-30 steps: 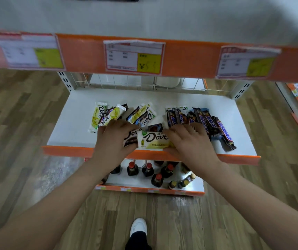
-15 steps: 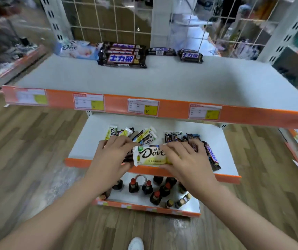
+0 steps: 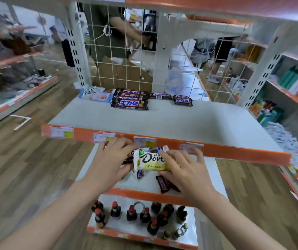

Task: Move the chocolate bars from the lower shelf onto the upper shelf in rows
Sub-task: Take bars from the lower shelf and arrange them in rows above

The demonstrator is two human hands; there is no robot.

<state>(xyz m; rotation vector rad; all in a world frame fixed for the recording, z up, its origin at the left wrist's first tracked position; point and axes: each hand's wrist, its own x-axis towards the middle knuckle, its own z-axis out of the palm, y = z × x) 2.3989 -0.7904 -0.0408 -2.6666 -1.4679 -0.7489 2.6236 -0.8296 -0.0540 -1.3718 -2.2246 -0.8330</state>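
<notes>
Both hands carry a bundle of chocolate bars just below the front edge of the upper shelf [image 3: 162, 120]. My left hand [image 3: 110, 161] grips the bundle's left end, my right hand [image 3: 184, 168] grips its right end. A white and yellow Dove bar [image 3: 149, 160] lies on top; dark bars [image 3: 163, 184] hang under my right hand. At the back of the upper shelf lie a pale blue Dove bar [image 3: 95, 94], a stack of dark Snickers bars [image 3: 130, 101] and two single ones [image 3: 182, 100]. The lower shelf [image 3: 215, 179] shows behind my hands.
Small bottles [image 3: 141, 215] with red caps stand on the bottom shelf. A wire grid [image 3: 126, 51] backs the upper shelf, with people behind it. An orange price strip [image 3: 225, 150] fronts the upper shelf. Stocked shelves stand at the right [image 3: 288, 87] and left.
Both hands have lifted the bundle of bars off the lower shelf up to the front edge of the upper shelf. The view has tilted upward, revealing the upper shelf.
</notes>
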